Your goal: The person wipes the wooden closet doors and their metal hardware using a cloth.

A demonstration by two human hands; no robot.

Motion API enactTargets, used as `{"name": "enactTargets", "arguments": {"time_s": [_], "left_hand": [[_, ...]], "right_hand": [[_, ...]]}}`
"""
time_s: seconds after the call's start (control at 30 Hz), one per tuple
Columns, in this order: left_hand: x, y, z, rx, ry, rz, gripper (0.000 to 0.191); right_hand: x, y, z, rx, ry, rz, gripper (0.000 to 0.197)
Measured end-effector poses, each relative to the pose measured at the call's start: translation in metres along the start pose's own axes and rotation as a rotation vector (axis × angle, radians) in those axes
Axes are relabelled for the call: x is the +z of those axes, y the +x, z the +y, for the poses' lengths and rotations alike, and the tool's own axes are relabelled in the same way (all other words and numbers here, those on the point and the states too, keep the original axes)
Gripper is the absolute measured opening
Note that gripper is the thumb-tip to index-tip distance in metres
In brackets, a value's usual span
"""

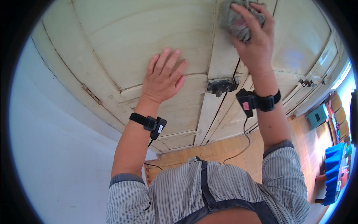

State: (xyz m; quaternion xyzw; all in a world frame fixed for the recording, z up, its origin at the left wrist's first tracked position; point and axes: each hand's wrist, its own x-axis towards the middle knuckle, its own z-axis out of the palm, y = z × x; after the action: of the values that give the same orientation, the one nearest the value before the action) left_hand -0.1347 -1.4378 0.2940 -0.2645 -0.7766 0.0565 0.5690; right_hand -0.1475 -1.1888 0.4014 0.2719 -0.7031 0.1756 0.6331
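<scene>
A crumpled grey cloth (241, 26) is gripped in my right hand (256, 42), pressed against the upper stile of a cream-painted wooden double door (156, 25). Flat on the left door panel rests my left hand (165, 72), fingers a little apart and holding nothing. Between and below the two hands sits a dark metal slide bolt (222, 86) with a round knob, mounted across the meeting stiles. The door's paint looks worn and stained along its mouldings. My right palm and part of the cloth are hidden from view.
Black strapped devices with cables (247, 134) are on both wrists. A hinge (91, 94) and a white wall (64, 156) are at left. On the right, a teal stool (317, 115) and a blue-skirted table (332, 173) stand on the wood-patterned floor (232, 149).
</scene>
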Motion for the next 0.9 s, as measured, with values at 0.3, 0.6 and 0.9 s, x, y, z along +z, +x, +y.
{"name": "enactTargets", "arguments": {"time_s": [0.3, 0.6, 0.9], "left_hand": [[0.000, -0.003, -0.003, -0.010, -0.004, 0.017, 0.043], [-0.010, -0.005, -0.007, -0.002, -0.205, -0.020, 0.062], [-0.036, 0.018, 0.075, -0.402, -1.133, -0.017, 0.082]], "right_hand": [[0.006, -0.097, -0.024, 0.023, 0.036, -0.191, 0.057], [-0.018, -0.108, -0.036, 0.424, 0.631, -0.363, 0.064], [-0.027, -0.090, -0.064, 0.930, 1.490, -0.482, 0.068]]}}
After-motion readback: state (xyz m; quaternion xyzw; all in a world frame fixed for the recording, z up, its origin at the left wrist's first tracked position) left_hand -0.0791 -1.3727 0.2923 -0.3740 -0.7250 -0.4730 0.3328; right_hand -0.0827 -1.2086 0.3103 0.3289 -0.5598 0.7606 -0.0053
